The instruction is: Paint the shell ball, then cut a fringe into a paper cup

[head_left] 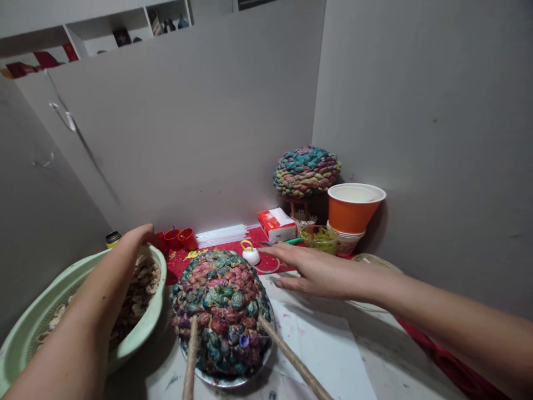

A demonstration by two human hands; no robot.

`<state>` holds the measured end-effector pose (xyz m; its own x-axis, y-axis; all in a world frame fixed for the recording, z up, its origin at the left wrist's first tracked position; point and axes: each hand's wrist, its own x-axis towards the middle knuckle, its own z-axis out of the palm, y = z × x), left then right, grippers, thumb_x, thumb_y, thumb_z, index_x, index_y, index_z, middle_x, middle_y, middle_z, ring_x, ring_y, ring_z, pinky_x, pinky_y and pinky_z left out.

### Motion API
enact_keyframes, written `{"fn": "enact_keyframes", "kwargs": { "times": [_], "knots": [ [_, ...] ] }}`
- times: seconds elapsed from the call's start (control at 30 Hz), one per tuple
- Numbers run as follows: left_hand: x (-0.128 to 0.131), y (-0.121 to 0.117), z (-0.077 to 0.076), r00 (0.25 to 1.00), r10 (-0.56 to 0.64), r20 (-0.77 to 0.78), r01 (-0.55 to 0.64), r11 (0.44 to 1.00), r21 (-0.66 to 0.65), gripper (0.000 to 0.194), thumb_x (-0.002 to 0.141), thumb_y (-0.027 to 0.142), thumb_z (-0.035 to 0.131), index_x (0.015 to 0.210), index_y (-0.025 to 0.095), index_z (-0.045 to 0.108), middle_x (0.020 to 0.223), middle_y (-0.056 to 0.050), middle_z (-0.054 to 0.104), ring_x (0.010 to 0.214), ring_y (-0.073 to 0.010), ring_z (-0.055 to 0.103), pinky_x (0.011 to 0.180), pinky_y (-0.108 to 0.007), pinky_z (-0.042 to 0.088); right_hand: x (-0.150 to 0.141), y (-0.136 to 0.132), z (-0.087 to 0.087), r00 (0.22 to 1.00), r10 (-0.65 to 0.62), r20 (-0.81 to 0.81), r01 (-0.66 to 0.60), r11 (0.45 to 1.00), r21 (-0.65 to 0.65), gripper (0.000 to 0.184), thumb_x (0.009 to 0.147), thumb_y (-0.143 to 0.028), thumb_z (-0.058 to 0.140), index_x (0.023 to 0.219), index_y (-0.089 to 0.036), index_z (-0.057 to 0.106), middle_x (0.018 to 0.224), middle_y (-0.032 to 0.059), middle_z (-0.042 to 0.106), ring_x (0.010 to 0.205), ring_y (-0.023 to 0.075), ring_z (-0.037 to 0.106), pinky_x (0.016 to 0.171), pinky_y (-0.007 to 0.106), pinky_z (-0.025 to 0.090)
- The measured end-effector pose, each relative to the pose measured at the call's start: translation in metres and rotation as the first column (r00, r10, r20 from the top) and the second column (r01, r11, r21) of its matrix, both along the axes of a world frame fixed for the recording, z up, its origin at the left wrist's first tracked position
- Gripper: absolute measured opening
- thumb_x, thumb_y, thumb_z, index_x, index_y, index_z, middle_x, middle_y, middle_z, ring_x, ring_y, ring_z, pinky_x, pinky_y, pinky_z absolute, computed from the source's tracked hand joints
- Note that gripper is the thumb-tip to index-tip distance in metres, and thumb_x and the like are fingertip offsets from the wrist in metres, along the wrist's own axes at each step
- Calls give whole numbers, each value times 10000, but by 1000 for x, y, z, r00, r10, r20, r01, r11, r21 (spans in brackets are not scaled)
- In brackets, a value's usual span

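My left hand [144, 233] reaches over a pale green basket [160, 278] of broken shells, close beside small red cups [187, 239]; its fingers are hidden from me. With fingers stretched out, my right hand [297, 268] hovers over the table near a small white knob-like thing with a yellow ring [250, 254]. Between my arms lies a dome [220, 311] covered in painted shell-like pieces, coloured teal, pink and purple. Two brown sticks [287, 355] run from it towards me. Under the dome shows the rim of a shiny metal dish [225, 383].
Behind stand a second coloured dome on sticks [307, 172], an orange tub [353, 208], a glass bowl [320, 239] and a red-and-white box [277, 224]. White glue-like sticks [222, 236] lie on red cloth. White paper [325, 350] lies at right. Grey walls enclose the table.
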<state>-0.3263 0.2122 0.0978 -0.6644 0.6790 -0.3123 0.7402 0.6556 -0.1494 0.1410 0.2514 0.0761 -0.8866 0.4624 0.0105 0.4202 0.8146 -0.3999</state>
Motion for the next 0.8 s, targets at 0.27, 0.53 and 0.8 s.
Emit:
{"fn": "enact_keyframes", "kwargs": {
  "times": [0.27, 0.53, 0.8],
  "knots": [
    [13, -19, 37, 998, -68, 5, 67, 989, 130, 338, 938, 340, 638, 1227, 165, 625, 1242, -87, 655, 1033, -255, 669, 852, -447, 580, 7, 6, -4, 1000, 4, 14, -4, 1000, 7, 674, 915, -371, 546, 1535, -159, 390, 1545, 155, 438, 1410, 335, 437, 1154, 474, 379],
    [65, -31, 25, 978, -207, 29, 198, 961, 191, 330, 928, 347, 651, 1199, 158, 643, 1229, -76, 663, 1031, -265, 670, 848, -441, 581, 9, 5, -13, 1000, 16, -26, -16, 1000, -4, 645, 892, -356, 571, 1492, -148, 463, 1525, 166, 466, 1404, 366, 442, 1152, 522, 376],
    [90, -11, 9, 975, -223, 6, 219, 958, 184, 327, 935, 336, 645, 1220, 178, 628, 1234, -87, 659, 1037, -248, 670, 857, -441, 577, 10, 3, -17, 999, -12, 36, 12, 1000, -10, 676, 874, -329, 562, 1512, -142, 438, 1546, 159, 438, 1416, 340, 431, 1156, 483, 375]
  ]
}}
